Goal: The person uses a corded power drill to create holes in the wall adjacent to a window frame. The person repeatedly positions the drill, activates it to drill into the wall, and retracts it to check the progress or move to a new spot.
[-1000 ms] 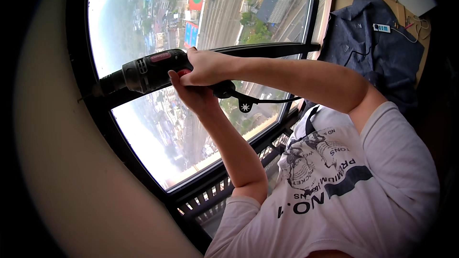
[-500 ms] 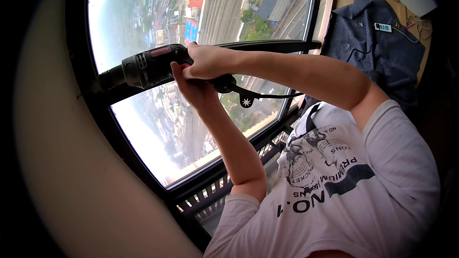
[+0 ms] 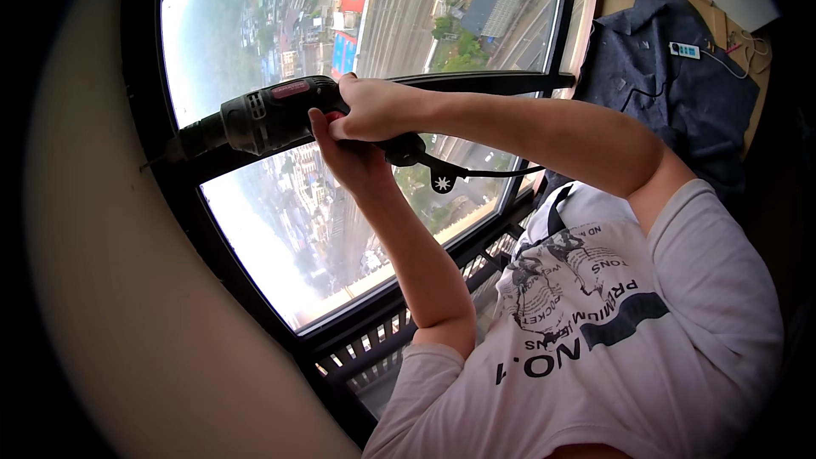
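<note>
A black corded power drill [image 3: 265, 119] lies level across the window, its chuck pointing left. The thin bit [image 3: 153, 162] reaches the pale wall at its tip; whether it has entered the surface I cannot tell. My right hand [image 3: 372, 110] is wrapped round the rear handle, close to a red part that looks like the trigger. From below, my left hand [image 3: 355, 166] closes on the same handle, one digit pointing up along its side; its other fingers are mostly hidden. A black cord [image 3: 497, 173] with a star-marked tag [image 3: 442, 181] hangs from the handle's end.
The pale curved-looking wall [image 3: 85, 246] fills the left side. Behind the drill is a dark-framed window [image 3: 476, 81] high above a city, with a slatted railing [image 3: 365, 357] below. At right, dark cloth [image 3: 637, 59] on a wooden surface bears a white power strip [image 3: 685, 51].
The whole view has shifted very slightly to the right. The drill and both hands keep the same hold and place against the wall.
</note>
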`<state>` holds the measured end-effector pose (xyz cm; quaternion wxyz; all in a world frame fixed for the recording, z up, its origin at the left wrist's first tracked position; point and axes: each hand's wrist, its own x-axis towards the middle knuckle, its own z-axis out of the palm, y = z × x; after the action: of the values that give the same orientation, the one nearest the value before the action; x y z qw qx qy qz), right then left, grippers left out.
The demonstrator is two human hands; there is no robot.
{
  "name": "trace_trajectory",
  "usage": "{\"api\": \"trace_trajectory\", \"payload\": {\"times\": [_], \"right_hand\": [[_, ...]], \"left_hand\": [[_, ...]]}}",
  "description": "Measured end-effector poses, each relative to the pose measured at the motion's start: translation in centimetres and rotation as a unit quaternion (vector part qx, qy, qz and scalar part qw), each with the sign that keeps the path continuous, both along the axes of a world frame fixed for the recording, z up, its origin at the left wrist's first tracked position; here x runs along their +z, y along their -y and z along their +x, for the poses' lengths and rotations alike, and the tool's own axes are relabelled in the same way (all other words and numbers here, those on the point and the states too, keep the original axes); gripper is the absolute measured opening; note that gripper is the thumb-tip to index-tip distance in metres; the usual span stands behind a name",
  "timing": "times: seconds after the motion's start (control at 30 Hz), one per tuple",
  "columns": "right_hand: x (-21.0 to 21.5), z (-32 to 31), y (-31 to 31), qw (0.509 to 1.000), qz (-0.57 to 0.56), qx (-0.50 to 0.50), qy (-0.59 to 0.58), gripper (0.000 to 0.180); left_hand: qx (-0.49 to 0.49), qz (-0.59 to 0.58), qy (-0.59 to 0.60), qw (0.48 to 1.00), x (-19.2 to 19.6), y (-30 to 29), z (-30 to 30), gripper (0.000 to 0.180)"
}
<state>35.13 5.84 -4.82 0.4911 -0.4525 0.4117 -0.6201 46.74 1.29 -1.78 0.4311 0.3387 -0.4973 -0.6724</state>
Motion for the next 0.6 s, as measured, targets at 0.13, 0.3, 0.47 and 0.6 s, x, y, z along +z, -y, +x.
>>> {"api": "trace_trajectory", "payload": {"times": [0.13,0.3,0.47,0.6], "right_hand": [[-0.1,-0.2,0.1,1.000,-0.003,-0.006,0.001,0.070],[-0.2,0.0,0.1,1.000,-0.006,-0.013,0.008,0.072],[-0.3,-0.1,0.4,1.000,-0.007,-0.013,0.002,0.070],[0.0,-0.1,0.1,1.000,-0.009,-0.001,0.004,0.068]], "left_hand": [[-0.023,0.006,0.000,1.000,-0.1,0.9,0.5,0.035],[-0.015,0.011,0.005,1.000,-0.1,0.9,0.1,0.036],[-0.007,0.005,0.019,1.000,0.4,-0.5,-1.0,0.037],[0.013,0.000,0.014,1.000,0.1,0.6,-0.2,0.035]]}}
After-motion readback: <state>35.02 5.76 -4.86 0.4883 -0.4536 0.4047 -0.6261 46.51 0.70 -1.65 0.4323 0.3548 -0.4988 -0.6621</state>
